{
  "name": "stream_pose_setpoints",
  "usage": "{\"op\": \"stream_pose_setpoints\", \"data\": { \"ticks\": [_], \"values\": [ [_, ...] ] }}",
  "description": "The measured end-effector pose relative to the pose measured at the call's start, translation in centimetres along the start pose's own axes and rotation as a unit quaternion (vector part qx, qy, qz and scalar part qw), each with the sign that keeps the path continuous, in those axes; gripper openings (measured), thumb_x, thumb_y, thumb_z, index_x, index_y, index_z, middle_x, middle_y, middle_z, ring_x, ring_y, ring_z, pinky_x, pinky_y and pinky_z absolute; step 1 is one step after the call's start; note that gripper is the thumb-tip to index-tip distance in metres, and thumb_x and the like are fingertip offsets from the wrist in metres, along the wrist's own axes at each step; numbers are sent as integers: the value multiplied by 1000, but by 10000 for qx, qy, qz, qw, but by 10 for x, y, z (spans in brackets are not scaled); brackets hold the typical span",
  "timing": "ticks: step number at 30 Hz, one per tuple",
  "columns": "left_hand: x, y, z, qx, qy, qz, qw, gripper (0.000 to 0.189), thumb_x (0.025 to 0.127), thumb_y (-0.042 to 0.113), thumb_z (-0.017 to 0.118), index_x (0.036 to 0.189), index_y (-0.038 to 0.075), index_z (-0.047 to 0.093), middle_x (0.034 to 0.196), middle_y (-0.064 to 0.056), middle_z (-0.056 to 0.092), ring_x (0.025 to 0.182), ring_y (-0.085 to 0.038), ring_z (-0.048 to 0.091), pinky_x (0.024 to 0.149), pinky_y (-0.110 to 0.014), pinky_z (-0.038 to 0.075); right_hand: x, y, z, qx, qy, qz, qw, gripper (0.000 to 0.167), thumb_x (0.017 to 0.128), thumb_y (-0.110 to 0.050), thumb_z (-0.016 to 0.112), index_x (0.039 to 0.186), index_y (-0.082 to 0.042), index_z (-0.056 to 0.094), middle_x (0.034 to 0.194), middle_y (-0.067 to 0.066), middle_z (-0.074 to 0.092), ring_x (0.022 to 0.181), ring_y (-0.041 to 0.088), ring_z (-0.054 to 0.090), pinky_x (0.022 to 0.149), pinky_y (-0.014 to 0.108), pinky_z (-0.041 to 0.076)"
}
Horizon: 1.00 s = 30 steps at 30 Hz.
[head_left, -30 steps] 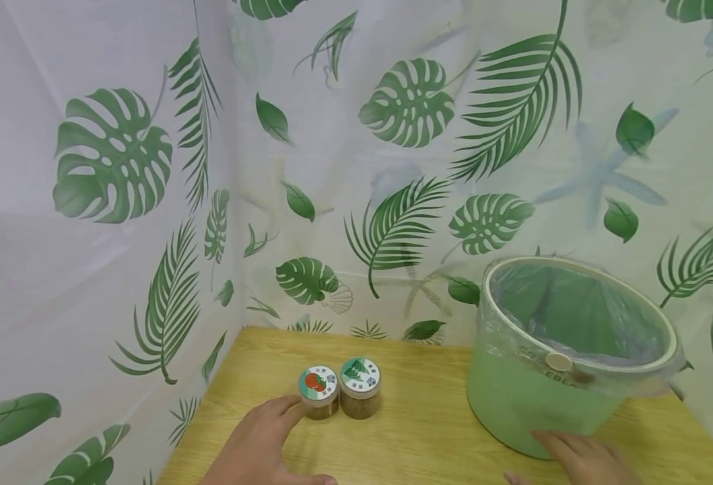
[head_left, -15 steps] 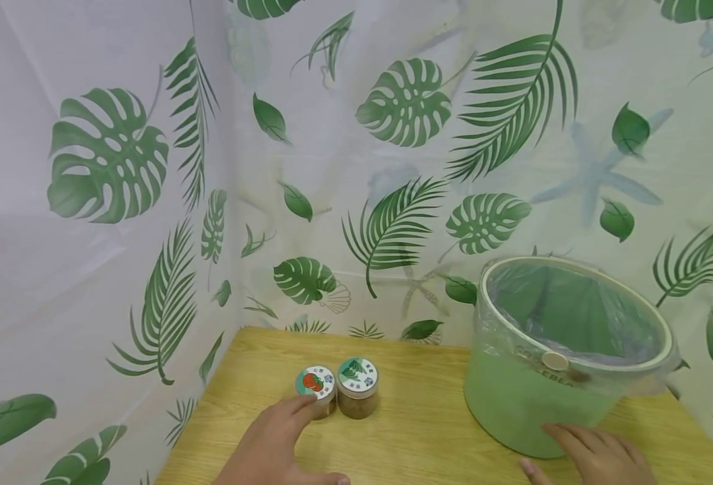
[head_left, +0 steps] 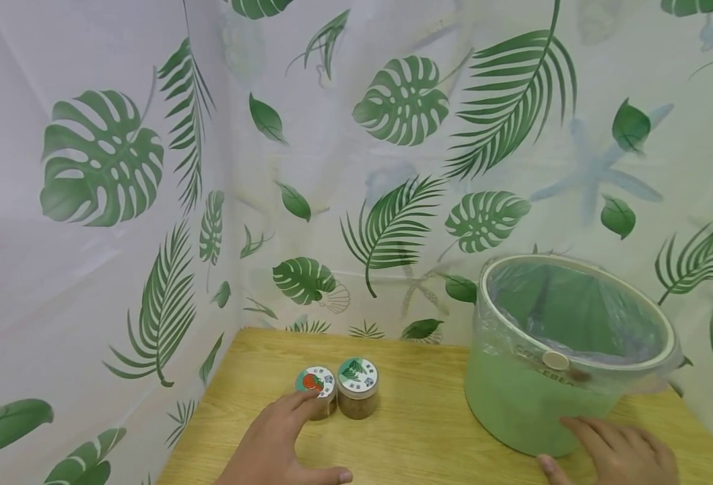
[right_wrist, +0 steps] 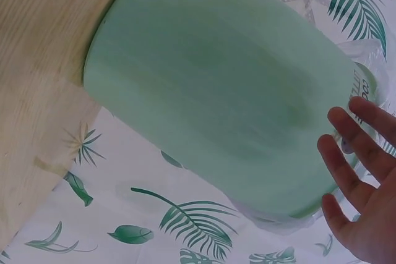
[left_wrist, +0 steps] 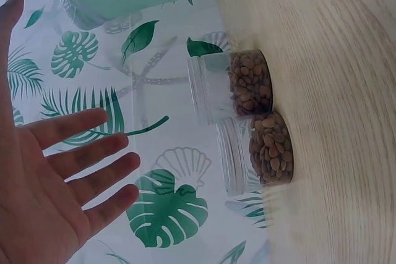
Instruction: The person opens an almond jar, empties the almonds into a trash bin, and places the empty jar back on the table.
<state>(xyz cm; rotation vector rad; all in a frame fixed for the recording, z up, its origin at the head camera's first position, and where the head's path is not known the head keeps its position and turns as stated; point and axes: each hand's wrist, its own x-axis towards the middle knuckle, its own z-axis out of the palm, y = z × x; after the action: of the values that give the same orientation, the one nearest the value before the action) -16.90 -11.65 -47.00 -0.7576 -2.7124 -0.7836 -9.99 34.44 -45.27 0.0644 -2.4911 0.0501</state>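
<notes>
Two small clear jars stand side by side on the wooden table. The left jar (head_left: 327,408) has a lid label with a red tomato picture, and the right jar (head_left: 358,405) has a green leafy one. Brown pellets (left_wrist: 271,153) fill the lower part of each in the left wrist view. My left hand (head_left: 277,441) hovers in front of the left jar with fingers spread; its fingertips overlap the lid in the head view. Before the light green bin (head_left: 526,404) hangs my right hand (head_left: 619,451), fingers extended and holding nothing.
A clear plastic bag (head_left: 641,323) lines the bin and folds over its cream rim. Leaf-print sheeting (head_left: 332,168) covers the walls behind and to the left of the wooden table (head_left: 417,431).
My left hand has shifted slightly right and over the left jar's lid. My right hand has moved right and a little up. The jars and bin stay put.
</notes>
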Motion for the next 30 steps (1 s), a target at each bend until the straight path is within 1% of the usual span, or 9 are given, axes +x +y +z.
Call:
{"op": "stream_pose_setpoints", "data": {
  "ticks": [3,7,11,15,18,23,26,28,30],
  "values": [
    [1,2,-1,-90,61,-18,9999,95,71,92,71,139,26,69,147,7,64,133,-21,62,101,-52,58,1,0,-3,-25,215,-30,9998,75,68,-79,80,107,-15,81,103,13,80,89,44,72,85,65,49],
    [3,4,-2,-241,15,-71,9997,93,73,90,72,140,26,69,146,7,64,132,-20,63,100,-51,58,3,2,-6,-36,655,-152,9977,77,66,-79,79,105,-12,81,101,13,79,87,43,71,84,65,49],
    [5,6,0,-256,131,13,9996,93,73,89,73,140,25,69,146,6,64,133,-21,63,100,-51,58,2,2,-8,62,846,-85,9964,76,68,-75,79,104,-8,81,102,16,78,88,45,70,86,68,47],
    [8,8,2,-224,295,143,9992,92,72,89,73,138,26,70,147,6,62,135,-24,60,101,-54,57,-1,2,-9,154,779,111,9968,73,70,-70,81,105,-6,80,106,19,77,94,47,68,93,71,43],
    [10,9,3,-214,369,218,9989,90,72,89,74,137,27,70,147,9,61,135,-23,59,102,-55,57,-2,4,-8,151,622,233,9977,71,72,-69,81,106,-7,79,109,20,76,98,48,67,97,72,40],
    [12,10,6,-155,452,347,9983,89,72,89,74,137,28,69,145,12,60,133,-16,59,101,-51,57,0,8,-10,63,608,140,9980,76,69,-72,81,109,-8,79,112,19,76,100,46,67,93,68,43],
    [14,11,7,-246,345,326,9986,88,72,89,73,140,33,67,146,13,59,134,-15,57,102,-51,56,1,11,-12,27,590,149,9981,78,68,-73,81,110,-7,79,114,20,75,101,49,66,92,66,44],
    [15,12,6,-338,245,332,9986,87,73,88,74,141,34,65,147,13,58,135,-17,57,102,-53,56,1,12,-13,-3,416,307,9987,78,71,-73,81,113,-7,78,119,23,73,104,52,64,94,68,42],
    [16,13,7,-385,153,396,9984,85,75,87,74,143,36,63,148,13,57,135,-18,57,102,-55,55,0,12,-13,8,344,432,9985,78,73,-71,81,115,-5,76,121,26,71,105,55,61,95,70,41]
  ]
}}
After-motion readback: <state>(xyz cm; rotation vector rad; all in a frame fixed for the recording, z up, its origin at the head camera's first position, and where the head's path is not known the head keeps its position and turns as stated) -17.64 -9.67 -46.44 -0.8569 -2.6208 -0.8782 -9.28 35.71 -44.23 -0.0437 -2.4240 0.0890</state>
